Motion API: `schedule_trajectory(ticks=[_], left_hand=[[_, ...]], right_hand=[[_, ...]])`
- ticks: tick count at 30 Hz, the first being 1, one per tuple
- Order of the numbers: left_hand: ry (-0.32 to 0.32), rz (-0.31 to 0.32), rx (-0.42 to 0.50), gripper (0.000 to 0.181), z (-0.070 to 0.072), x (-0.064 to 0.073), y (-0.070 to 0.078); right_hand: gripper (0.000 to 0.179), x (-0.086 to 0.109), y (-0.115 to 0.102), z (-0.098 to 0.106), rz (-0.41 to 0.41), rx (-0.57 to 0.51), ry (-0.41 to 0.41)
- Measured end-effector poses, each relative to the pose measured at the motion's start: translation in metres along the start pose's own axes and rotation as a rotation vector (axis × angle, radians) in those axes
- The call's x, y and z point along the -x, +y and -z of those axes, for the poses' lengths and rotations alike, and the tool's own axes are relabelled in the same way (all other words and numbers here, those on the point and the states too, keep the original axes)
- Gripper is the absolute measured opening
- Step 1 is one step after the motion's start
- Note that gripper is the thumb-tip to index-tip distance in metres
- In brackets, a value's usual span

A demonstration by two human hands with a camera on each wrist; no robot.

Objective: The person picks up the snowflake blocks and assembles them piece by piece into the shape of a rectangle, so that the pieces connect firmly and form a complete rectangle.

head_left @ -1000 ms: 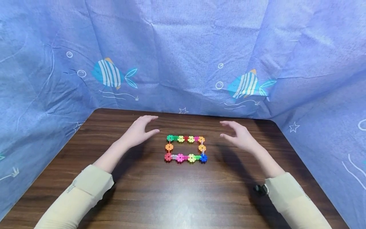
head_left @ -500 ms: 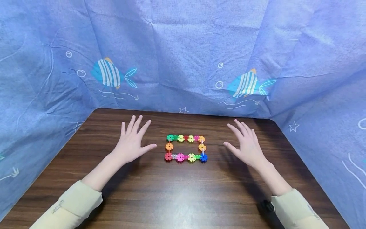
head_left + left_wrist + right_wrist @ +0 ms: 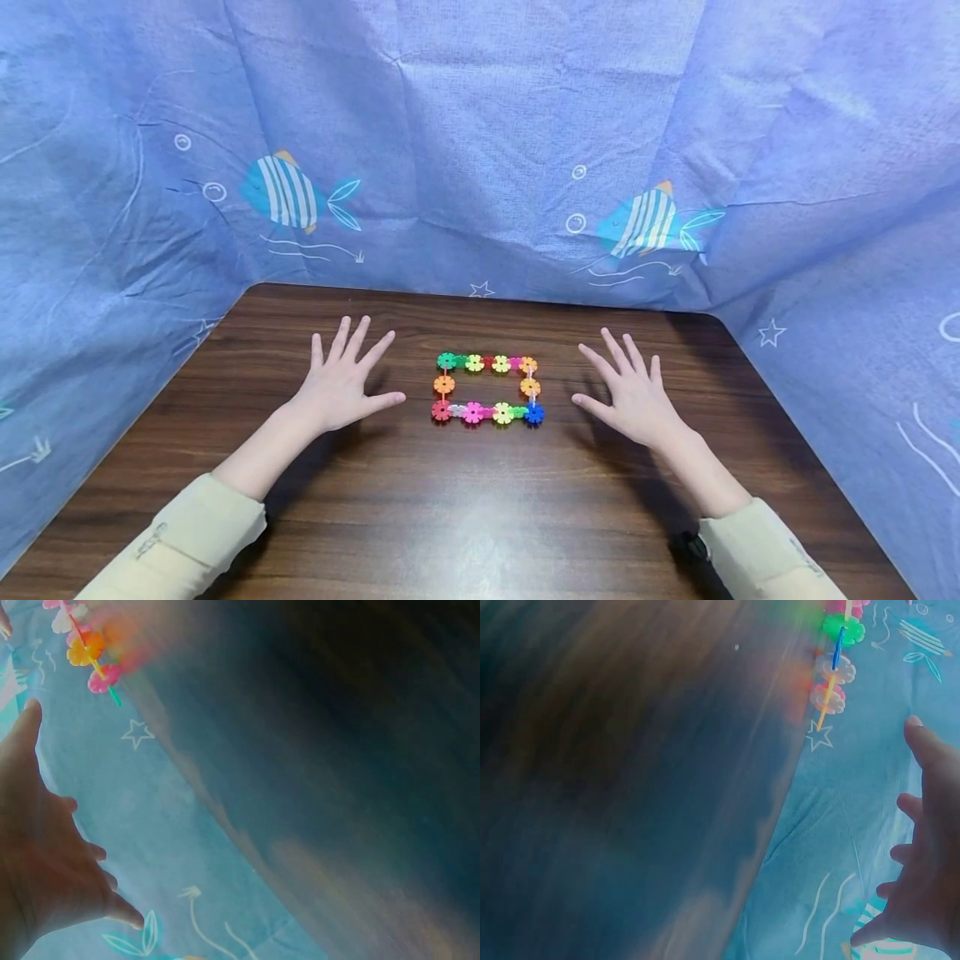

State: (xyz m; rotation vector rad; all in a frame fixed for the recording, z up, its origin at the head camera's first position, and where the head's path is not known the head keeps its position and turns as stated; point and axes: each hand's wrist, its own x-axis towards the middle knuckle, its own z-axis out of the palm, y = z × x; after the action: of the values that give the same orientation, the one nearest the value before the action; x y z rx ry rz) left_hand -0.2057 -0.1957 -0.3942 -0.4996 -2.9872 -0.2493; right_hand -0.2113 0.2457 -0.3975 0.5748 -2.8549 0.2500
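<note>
A rectangular frame of linked plastic flower-shaped snap pieces (image 3: pixel 473 412) lies on the dark wood table (image 3: pixel 420 517), between the two hands. Its pieces are green, yellow, orange, red, pink, white and blue. My left hand (image 3: pixel 339 387) is spread to the left of it, palm down, its thumb pointing at the frame's left side with a gap between. To the right, my right hand (image 3: pixel 637 398) mirrors this with fingers splayed and thumb toward the blue corner piece (image 3: pixel 534 413). Neither hand holds anything. Both wrist views show part of the flower pieces (image 3: pixel 86 649) beyond the thumbs.
A blue cloth (image 3: pixel 480 150) printed with striped fish, bubbles and stars hangs behind the table and along both sides. The table's far edge meets this cloth. Beside the right cuff is a small black object (image 3: pixel 688 546).
Both hands turned from thumb-up, half-curved poses to palm-down with fingers spread, drawing back slightly. Lately the right hand shifted a little left and nearer. The flower-piece frame has stayed put.
</note>
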Motion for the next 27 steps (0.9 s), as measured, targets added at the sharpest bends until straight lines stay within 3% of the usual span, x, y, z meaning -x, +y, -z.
schedule_trajectory(ticks=[9, 15, 18, 27], left_hand=[[0.020, -0.007, 0.014, 0.089, -0.004, 0.002, 0.001], [0.135, -0.030, -0.001, 0.087, 0.000, -0.003, 0.005], [0.164, -0.030, -0.005, 0.086, 0.004, -0.004, 0.009], [0.071, -0.010, -0.016, 0.085, 0.001, -0.006, 0.012]], right_hand=[[0.079, -0.001, -0.005, -0.004, -0.008, 0.038, -0.035], [0.076, -0.006, -0.005, -0.005, 0.018, 0.079, 0.056], [0.075, -0.010, -0.007, -0.004, 0.029, 0.095, 0.101], [0.075, -0.013, -0.010, 0.000, 0.027, 0.115, 0.099]])
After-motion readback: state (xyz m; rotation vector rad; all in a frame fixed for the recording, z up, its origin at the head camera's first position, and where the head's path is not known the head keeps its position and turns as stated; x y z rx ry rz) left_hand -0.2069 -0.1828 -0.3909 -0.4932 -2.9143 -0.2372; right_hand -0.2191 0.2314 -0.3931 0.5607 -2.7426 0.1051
